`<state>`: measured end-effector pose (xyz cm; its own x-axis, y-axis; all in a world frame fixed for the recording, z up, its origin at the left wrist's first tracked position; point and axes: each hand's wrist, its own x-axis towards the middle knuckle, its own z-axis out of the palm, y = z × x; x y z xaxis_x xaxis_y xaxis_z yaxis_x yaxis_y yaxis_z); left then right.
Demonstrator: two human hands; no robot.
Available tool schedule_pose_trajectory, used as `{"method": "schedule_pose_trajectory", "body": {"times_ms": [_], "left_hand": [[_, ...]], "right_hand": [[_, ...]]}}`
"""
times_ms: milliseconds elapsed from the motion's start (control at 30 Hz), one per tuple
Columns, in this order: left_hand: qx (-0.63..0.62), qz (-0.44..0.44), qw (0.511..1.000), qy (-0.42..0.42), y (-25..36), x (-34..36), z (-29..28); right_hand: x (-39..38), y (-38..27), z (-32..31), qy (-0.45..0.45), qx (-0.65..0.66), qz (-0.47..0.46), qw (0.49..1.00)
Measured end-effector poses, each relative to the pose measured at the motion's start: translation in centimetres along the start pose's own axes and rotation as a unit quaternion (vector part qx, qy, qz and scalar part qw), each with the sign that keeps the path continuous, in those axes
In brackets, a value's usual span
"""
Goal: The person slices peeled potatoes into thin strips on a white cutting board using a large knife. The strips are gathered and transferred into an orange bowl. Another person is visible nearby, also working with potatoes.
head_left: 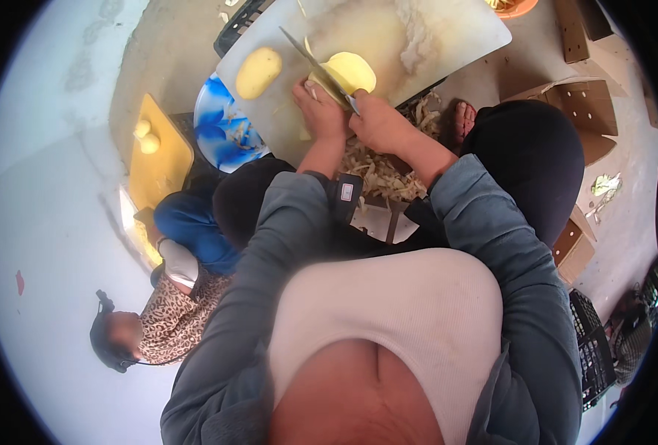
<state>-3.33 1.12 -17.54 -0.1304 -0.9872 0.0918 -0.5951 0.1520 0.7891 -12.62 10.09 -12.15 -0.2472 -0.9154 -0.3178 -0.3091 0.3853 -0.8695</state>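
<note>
On a white cutting board (pixel 447 30), my right hand (pixel 373 119) grips a knife (pixel 299 46), whose long blade points up and left across a cut yellow potato (pixel 355 72). My left hand (pixel 320 107) is closed around the near side of that potato, beside the blade. A whole peeled potato (pixel 258 73) lies on the board to the left. Peelings (pixel 384 174) are heaped below the board, between my legs.
Left are a blue-and-white basin (pixel 214 111), a yellow board (pixel 158 167) with pale peeled pieces, and a seated co-worker (pixel 180 311). Right are cardboard boxes (pixel 581 111) and a black crate (pixel 588 348). An orange bowl (pixel 518 7) of cut strips is at the top.
</note>
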Motion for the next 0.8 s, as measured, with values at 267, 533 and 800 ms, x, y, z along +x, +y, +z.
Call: {"method": "schedule_pose_trajectory", "body": {"times_ms": [267,533,800], "left_hand": [[-0.014,-0.003,1.000,-0.010,0.1,-0.1,-0.4],[-0.032,0.012,0.999,-0.001,0.4,-0.7,-0.3],[-0.009,-0.015,1.000,0.001,0.6,-0.4,-0.2]], "right_hand": [[-1.6,-1.9,0.1,0.019,-0.043,-0.041,0.998],[-3.1,-1.8,0.2,0.023,-0.060,-0.052,0.997],[-2.1,-1.1,-0.3,0.012,-0.108,-0.005,0.994]]}}
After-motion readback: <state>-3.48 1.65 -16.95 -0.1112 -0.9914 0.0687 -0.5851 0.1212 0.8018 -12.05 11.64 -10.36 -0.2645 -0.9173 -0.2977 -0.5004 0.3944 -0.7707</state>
